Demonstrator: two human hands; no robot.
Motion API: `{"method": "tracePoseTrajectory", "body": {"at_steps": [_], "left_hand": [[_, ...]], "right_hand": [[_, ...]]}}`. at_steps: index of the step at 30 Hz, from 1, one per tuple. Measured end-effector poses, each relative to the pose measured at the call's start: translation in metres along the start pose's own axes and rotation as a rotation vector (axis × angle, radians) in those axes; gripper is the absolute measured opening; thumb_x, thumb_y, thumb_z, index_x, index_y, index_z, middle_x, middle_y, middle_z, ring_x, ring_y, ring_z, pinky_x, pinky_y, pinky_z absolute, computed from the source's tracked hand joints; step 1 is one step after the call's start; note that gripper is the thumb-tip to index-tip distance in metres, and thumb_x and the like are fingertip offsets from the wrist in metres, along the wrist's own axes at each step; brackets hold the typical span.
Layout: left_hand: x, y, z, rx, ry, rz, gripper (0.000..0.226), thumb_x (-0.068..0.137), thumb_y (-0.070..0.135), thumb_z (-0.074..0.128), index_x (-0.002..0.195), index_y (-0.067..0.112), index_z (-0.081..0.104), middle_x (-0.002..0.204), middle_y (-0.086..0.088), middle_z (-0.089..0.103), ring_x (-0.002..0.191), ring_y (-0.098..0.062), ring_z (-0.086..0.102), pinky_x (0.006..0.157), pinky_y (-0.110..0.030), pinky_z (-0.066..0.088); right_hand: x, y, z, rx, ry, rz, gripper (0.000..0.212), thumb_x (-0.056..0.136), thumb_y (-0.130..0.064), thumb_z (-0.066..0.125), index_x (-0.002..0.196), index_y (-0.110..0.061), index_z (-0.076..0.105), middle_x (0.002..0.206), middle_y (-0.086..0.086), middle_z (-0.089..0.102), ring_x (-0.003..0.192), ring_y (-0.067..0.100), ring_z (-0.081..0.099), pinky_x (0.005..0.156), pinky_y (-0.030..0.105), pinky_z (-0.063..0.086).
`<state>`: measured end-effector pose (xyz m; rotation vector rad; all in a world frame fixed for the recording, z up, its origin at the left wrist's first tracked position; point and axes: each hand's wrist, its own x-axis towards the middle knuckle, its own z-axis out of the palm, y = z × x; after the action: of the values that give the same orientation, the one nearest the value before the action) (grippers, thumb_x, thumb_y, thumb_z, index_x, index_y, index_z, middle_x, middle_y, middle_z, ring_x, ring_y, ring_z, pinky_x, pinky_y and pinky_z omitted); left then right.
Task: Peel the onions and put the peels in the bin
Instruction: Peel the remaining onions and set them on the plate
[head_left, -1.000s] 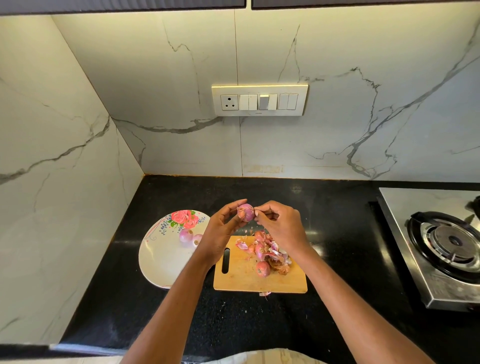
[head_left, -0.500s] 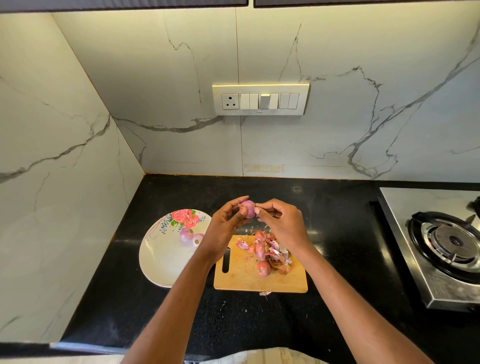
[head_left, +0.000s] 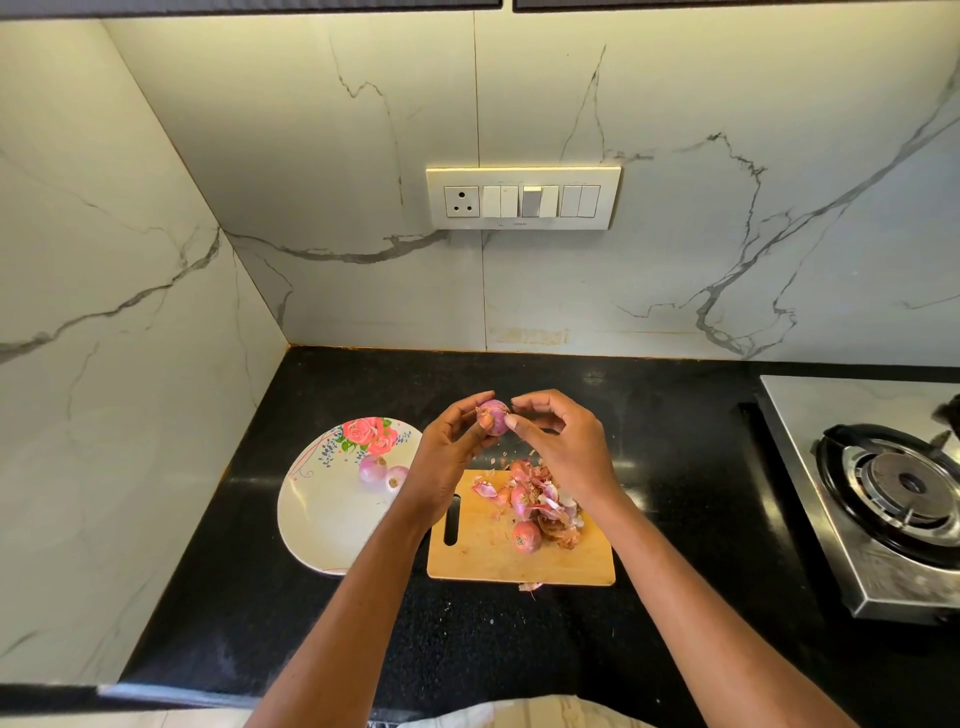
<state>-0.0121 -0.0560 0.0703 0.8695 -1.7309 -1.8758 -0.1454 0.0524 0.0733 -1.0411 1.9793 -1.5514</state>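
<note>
My left hand (head_left: 451, 453) holds a small purple onion (head_left: 495, 415) in its fingertips above the far edge of the wooden cutting board (head_left: 488, 556). My right hand (head_left: 563, 449) pinches at the onion's right side with thumb and forefinger. On the board lies a heap of pink onion peels (head_left: 540, 501), and an unpeeled red onion (head_left: 526, 537) sits at the heap's near edge. Two peeled onions (head_left: 382, 472) rest on a white plate (head_left: 322, 514) with a rose print, left of the board. No bin is in view.
The black counter (head_left: 498, 639) meets marble walls at the back and left. A steel gas stove (head_left: 883, 493) stands at the right. A switch panel (head_left: 523, 197) is on the back wall. One loose peel (head_left: 530, 587) lies on the counter just in front of the board.
Both hands have kept working the onion in place. My right thumb and forefinger have shifted slightly on its right side. The board, plate and peels are unmoved.
</note>
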Motion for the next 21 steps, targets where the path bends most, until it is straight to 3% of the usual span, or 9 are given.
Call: {"method": "tracePoseTrajectory", "body": {"at_steps": [4,12,21], "left_hand": [[0.002,-0.001,0.0,0.049,-0.004,0.013,0.05,0.087,0.038,0.07,0.134,0.026,0.061,0.13,0.003,0.068,0.123,-0.017,0.063,0.111,-0.045,0.048],[0.002,-0.005,-0.001,0.1,-0.013,0.037,0.037,0.093,0.031,0.068,0.129,0.032,0.061,0.128,0.006,0.068,0.12,-0.011,0.063,0.107,-0.035,0.05],[-0.003,-0.001,-0.001,-0.006,-0.014,0.01,0.035,0.097,0.026,0.059,0.132,0.025,0.059,0.132,-0.002,0.065,0.121,-0.018,0.064,0.108,-0.039,0.051]], "right_hand": [[0.0,0.0,0.001,-0.031,0.056,0.004,0.031,0.086,-0.024,0.079,0.115,-0.019,0.069,0.099,-0.011,0.076,0.092,-0.006,0.069,0.077,0.006,0.051],[-0.002,-0.003,0.003,-0.092,0.046,0.028,0.038,0.086,-0.02,0.081,0.111,-0.022,0.053,0.089,-0.011,0.074,0.079,-0.003,0.07,0.069,0.009,0.054],[-0.001,0.013,-0.002,-0.163,0.101,0.094,0.035,0.086,-0.013,0.079,0.107,-0.024,0.054,0.089,-0.015,0.067,0.08,-0.002,0.067,0.065,0.007,0.051]]}}
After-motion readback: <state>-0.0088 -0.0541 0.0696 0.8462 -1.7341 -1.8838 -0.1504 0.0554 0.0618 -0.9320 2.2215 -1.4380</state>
